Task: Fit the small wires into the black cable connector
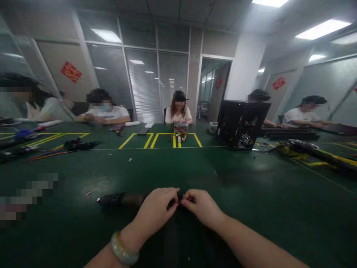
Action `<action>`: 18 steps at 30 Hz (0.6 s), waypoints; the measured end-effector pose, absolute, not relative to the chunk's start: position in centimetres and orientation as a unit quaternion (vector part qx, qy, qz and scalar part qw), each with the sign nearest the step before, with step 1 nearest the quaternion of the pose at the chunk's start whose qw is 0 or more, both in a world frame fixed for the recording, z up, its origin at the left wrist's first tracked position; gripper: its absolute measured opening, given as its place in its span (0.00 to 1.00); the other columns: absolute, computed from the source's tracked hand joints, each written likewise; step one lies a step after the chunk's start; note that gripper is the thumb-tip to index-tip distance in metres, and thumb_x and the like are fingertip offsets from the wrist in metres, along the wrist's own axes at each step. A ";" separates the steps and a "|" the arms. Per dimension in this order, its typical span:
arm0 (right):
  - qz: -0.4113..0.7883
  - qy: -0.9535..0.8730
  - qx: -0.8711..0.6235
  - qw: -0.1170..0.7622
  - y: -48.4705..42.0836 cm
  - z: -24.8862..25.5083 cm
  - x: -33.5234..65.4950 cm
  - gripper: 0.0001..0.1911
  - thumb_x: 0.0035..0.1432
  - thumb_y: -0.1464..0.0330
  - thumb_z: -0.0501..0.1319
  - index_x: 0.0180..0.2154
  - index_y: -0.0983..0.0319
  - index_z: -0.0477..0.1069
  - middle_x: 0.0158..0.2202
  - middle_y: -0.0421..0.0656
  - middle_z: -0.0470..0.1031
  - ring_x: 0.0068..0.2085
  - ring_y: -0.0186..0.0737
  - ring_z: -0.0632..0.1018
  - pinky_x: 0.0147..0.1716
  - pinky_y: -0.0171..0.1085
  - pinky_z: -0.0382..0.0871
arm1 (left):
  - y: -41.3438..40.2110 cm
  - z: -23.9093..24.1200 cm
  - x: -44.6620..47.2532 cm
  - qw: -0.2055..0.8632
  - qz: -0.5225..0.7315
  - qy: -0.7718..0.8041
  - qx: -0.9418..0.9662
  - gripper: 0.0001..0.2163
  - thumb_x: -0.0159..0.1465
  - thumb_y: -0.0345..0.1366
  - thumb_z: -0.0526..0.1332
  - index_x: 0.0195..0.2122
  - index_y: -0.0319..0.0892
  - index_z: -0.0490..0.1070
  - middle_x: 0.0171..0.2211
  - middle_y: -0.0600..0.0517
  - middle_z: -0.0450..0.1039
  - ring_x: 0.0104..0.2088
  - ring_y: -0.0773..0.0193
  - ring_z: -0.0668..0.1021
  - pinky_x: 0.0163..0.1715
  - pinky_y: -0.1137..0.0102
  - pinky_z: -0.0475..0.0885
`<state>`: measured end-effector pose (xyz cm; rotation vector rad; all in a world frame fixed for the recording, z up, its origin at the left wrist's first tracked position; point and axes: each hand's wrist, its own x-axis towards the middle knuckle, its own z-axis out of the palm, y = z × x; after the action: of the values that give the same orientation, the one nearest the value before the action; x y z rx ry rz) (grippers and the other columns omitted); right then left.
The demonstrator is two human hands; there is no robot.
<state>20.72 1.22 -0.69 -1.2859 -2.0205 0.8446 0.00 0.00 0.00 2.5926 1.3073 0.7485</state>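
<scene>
A long dark cylindrical tool, which looks like an electric screwdriver (131, 199), lies across the green table in front of me, its silver tip pointing left. My left hand (158, 204) curls over its right part, thumb and forefinger bent together near that end. Close beside it, my right hand (198, 204) is closed in a pinch at the same end. A small dark part shows between the two hands, but the fingers hide most of it. To the left of the tool's tip lies a tiny pale and reddish piece (88, 194).
Beyond my hands, a black computer case (242, 124) stands on the green table (167, 167). A metal box with coloured wires (181, 131) sits before a seated person. Dark cables (78, 144) lie left, a black and yellow bundle (309, 152) right. Several people sit around.
</scene>
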 end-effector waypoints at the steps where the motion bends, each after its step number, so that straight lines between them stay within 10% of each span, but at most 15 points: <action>1: 0.317 -0.756 -0.488 0.298 1.1 -0.7 20.6 0.05 0.59 0.67 0.63 0.33 0.60 0.77 0.29 0.36 0.77 0.30 0.33 0.74 0.28 0.29 0.60 | 0.0 0.0 0.1 0.069 0.251 0.434 0.863 0.05 0.60 0.29 0.61 0.35 0.47 0.69 0.49 0.54 0.74 0.49 0.57 0.75 0.51 0.59 0.67; 18: 0.327 -0.743 -0.503 0.296 0.8 -0.5 20.6 0.05 0.59 0.66 0.63 0.34 0.60 0.76 0.29 0.37 0.77 0.30 0.34 0.74 0.27 0.30 0.60 | 0.0 0.6 0.1 0.085 0.248 0.447 0.855 0.04 0.61 0.31 0.61 0.37 0.45 0.68 0.48 0.51 0.73 0.50 0.56 0.74 0.50 0.58 0.68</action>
<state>20.60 0.83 -0.45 -1.3386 -1.9771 0.8690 0.11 0.03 0.65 2.5515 1.3321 0.7396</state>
